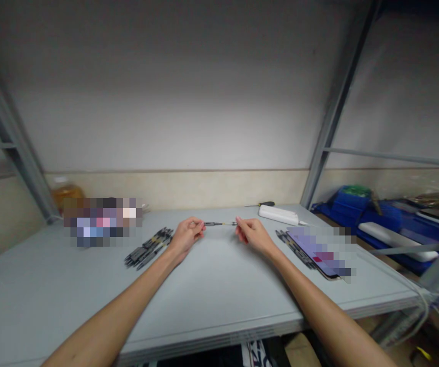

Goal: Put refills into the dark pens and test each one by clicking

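Observation:
A slim dark pen [213,224] points to the right, and the fingertips of my left hand [187,237] are closed round its left end. Facing it, my right hand [253,235] pinches a small pen part [234,223], dark and partly clear, in line with the pen. A thin pale piece shows between the two; whether they touch is too small to tell. Beside my left wrist lies a pile of dark pens [148,248] with yellowish bands. Another row of pens [295,250] lies to the right of my right hand.
A phone or tablet [314,255], partly blurred out, lies beside the right pens. Behind it are a white power strip [278,214] and a screwdriver [267,204]. Blurred items [102,221] and an amber container [66,192] stand back left. Metal posts [334,102] frame the table [219,295].

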Demonstrator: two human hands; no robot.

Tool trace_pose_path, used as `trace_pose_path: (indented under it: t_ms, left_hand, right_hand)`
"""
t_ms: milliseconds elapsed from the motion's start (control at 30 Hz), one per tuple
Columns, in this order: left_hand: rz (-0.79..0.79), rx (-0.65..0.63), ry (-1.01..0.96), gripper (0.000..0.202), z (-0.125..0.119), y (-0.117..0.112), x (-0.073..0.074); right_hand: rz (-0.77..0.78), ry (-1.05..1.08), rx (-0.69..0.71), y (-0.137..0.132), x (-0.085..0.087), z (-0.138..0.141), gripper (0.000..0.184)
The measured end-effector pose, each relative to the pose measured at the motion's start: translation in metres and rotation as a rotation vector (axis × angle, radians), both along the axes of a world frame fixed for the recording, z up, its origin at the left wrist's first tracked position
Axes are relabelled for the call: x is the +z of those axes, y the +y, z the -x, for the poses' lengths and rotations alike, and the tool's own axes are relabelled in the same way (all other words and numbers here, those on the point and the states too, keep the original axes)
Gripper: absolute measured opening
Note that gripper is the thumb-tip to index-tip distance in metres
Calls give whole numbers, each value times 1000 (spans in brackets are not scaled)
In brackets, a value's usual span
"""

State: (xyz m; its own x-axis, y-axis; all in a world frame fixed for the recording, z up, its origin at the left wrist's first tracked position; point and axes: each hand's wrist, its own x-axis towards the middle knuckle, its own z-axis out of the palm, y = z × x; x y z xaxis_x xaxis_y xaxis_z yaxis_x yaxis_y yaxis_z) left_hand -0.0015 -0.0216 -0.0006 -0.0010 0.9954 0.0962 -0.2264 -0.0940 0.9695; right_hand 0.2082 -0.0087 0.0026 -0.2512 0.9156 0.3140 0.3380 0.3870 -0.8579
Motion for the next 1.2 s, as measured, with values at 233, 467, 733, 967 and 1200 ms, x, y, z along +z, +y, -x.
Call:
trace_pose_path:
  t_ms: [233,467,733,967,1200]
  left_hand:
    - [45,19,-24,28,1,0,0]
    - [6,-9,39,30,5,3,-5]
    - [-269,65,293,18,6,3,-1]
    - [-316,95,308,15,2,2,-1]
    - [-216,72,247,19,6,6,-7]
  right_hand:
    - [-190,26,-5,1,0,-2,27]
    - [-73,-52,31,-6,3,2,28]
    - [455,330,257,-5,0,2,30]
    - [306,331,114,-3,4,3,33]
    - [-17,85,8,-3,1,5,29]
